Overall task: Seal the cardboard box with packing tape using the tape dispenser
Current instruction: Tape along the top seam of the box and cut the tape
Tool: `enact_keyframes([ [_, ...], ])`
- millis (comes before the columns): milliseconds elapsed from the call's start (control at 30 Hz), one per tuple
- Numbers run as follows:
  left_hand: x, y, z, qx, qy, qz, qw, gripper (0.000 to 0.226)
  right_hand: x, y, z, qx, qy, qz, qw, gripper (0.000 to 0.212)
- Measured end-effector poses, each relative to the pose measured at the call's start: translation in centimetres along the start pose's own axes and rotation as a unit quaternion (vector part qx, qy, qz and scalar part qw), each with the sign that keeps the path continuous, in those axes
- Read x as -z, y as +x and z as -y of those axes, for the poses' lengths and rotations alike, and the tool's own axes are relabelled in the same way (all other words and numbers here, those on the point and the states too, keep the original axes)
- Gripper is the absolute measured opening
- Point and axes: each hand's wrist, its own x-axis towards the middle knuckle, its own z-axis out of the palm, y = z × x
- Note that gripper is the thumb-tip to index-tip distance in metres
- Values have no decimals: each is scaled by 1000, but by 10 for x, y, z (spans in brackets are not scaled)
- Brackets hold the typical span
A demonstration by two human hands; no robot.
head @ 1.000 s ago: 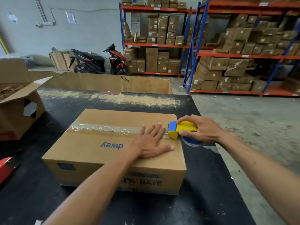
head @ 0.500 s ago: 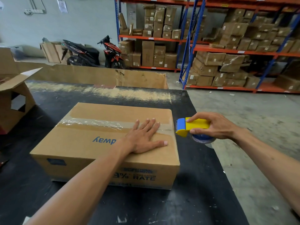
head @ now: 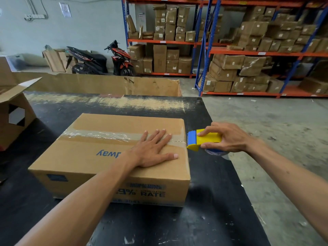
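1. Pressing flat on the cardboard box [head: 99, 157], the left hand [head: 150, 150] lies with fingers straight and spread, fingertips on the packing tape [head: 99, 134] along the top seam.
2. The box sits at the middle of the black table [head: 204, 219], its printed side facing the person.
3. At three o'clock from the box, the right hand [head: 229, 137] curls around the yellow-and-blue tape dispenser [head: 200, 139], whose blue end sits just beside the box's right edge.
4. At nine o'clock stands an open carton [head: 12, 119].
5. At twelve o'clock, beyond the table, sit a long cardboard bin [head: 106, 85], a scooter [head: 122, 59] and shelving racks [head: 248, 52] of parcels.
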Motion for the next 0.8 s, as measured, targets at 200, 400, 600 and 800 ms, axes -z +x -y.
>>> enact_keyframes([
  [200,11,7,-22,26,6,12,1000,107,-3,-2,-1,-29,47,2,998,54],
  [400,1,17,-37,-2,-16,-4,1000,112,-6,-19,-6,-85,144,-23,986,45],
  [600,0,19,-37,2,-14,-3,1000,110,10,-29,-18,-95,90,-11,991,46],
  [800,0,23,-39,-3,4,5,1000,95,-24,-15,8,-62,-14,-14,998,53],
])
